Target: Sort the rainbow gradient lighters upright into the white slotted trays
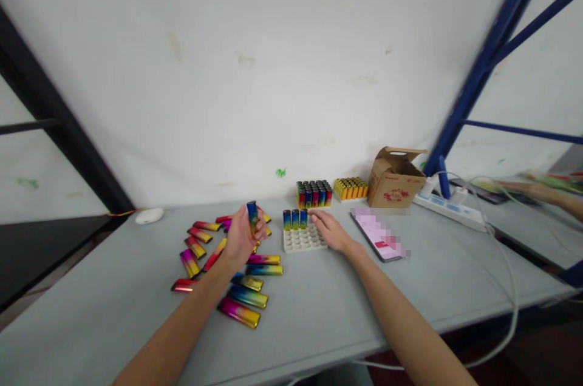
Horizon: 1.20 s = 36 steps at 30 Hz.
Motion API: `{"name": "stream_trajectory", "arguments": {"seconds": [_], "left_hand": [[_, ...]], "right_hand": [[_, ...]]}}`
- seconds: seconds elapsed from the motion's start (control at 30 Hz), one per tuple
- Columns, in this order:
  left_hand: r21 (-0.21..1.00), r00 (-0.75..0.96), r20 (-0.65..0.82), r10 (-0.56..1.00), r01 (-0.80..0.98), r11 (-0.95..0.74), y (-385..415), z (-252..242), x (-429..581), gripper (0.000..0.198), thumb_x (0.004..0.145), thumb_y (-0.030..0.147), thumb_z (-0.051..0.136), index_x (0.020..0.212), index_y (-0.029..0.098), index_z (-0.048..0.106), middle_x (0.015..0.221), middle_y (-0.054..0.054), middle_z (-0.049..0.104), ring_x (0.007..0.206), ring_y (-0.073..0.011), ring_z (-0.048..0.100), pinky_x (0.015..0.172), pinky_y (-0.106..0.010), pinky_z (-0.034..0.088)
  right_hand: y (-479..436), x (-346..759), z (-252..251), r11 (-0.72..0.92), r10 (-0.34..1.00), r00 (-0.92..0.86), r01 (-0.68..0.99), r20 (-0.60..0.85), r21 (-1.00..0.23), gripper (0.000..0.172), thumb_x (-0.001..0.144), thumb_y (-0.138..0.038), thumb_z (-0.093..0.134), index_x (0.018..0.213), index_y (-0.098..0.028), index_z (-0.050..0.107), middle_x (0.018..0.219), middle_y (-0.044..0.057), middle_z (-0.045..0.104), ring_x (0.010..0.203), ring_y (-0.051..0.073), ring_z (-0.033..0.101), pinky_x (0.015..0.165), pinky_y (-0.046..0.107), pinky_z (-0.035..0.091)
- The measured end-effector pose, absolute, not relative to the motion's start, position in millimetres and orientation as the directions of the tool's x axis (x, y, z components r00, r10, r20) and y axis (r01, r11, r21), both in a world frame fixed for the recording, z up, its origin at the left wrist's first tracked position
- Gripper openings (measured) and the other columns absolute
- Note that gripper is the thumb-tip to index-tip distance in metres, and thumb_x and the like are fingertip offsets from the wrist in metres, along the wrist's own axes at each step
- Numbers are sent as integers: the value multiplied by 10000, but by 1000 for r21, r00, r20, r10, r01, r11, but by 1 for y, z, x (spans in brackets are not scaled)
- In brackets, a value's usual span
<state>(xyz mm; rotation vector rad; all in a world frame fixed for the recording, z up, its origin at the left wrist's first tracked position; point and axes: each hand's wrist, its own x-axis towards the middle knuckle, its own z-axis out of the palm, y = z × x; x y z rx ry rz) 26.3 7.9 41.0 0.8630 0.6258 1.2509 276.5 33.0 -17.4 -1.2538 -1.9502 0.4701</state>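
Observation:
My left hand (246,233) is closed around a blue-and-yellow lighter (252,213), held upright above the table at the edge of a loose pile. Three blue-and-yellow lighters (295,220) stand in the back row of a white tray with holes (305,246); the tray's other visible holes have nothing in them. My right hand (328,230) lies over the tray's right back part, fingers stretched toward the third standing lighter. Whether its fingertips touch that lighter I cannot tell. Several lighters with red, magenta, blue and yellow shading, such as a magenta one (239,312), lie around my left forearm.
At the wall stand a filled block of coloured lighters (314,195), a tray of yellow lighters (351,189) and an open cardboard box (395,182). A phone (378,234) lies right of the tray. A power strip (449,209) with cables and a white case (149,216) flank the table.

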Motion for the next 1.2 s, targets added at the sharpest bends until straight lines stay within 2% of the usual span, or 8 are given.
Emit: {"name": "stream_trajectory", "arguments": {"seconds": [0.13, 0.23, 0.5, 0.77, 0.87, 1.0, 1.1, 1.2], "left_hand": [[814, 407, -24, 913, -523, 254, 1, 38, 35, 464, 890, 543, 400, 613, 177, 463, 491, 36, 369, 414, -95, 351, 415, -210, 352], [819, 447, -84, 890, -478, 317, -2, 33, 37, 489, 875, 564, 432, 594, 166, 478, 472, 57, 306, 393, -79, 306, 397, -192, 313], [829, 460, -70, 885, -467, 308, -4, 26, 38, 509, 827, 587, 444, 520, 183, 402, 458, 75, 229, 366, -59, 229, 357, -172, 238], [817, 459, -20, 888, -505, 279, -6, 28, 36, 450, 801, 528, 453, 518, 184, 392, 458, 71, 233, 389, -56, 217, 378, -161, 213], [821, 437, -24, 899, -505, 267, -7, 31, 35, 438, 807, 532, 461, 552, 179, 420, 482, 66, 262, 396, -59, 243, 383, -168, 229], [812, 430, -45, 902, -511, 284, -10, 35, 38, 417, 838, 550, 434, 721, 164, 539, 571, 17, 406, 475, -110, 403, 410, -210, 330], [802, 409, -42, 912, -531, 275, -9, 34, 42, 290, 847, 425, 500, 828, 146, 579, 651, -14, 497, 560, -132, 493, 501, -249, 431], [839, 379, -29, 925, -493, 229, -10, 32, 45, 175, 832, 319, 592, 829, 145, 573, 717, -28, 565, 597, -132, 545, 538, -252, 454]], "right_hand": [[33, 276, -19, 445, 888, -223, 635, 401, -631, 496, 978, -459, 310, 1165, -137, 637, 1207, 151, 653, 1135, 249, 583, 1034, 408, 402], [33, 275, -19, 434, 892, -211, 646, 400, -628, 496, 979, -454, 303, 1168, -137, 635, 1201, 149, 656, 1136, 253, 579, 1034, 415, 398], [33, 274, -18, 437, 891, -215, 644, 400, -628, 535, 987, -466, 253, 1105, -130, 652, 1140, 158, 670, 1081, 250, 595, 999, 405, 412], [34, 274, -21, 428, 893, -195, 652, 407, -626, 552, 983, -478, 247, 1099, -127, 658, 1134, 159, 671, 1083, 253, 592, 1009, 406, 406], [34, 274, -21, 429, 892, -194, 649, 408, -629, 572, 982, -494, 238, 1097, -127, 661, 1141, 162, 669, 1088, 255, 593, 1013, 412, 406], [34, 274, -22, 416, 897, -183, 654, 402, -631, 588, 976, -521, 235, 1100, -135, 661, 1143, 159, 671, 1103, 260, 588, 1021, 422, 400], [34, 274, -22, 422, 894, -188, 656, 406, -625, 605, 976, -530, 222, 1090, -128, 660, 1134, 166, 670, 1089, 263, 591, 1005, 419, 410], [34, 274, -21, 432, 890, -199, 661, 411, -614, 607, 980, -522, 213, 1068, -126, 664, 1101, 167, 675, 1054, 262, 600, 985, 411, 419]]}}
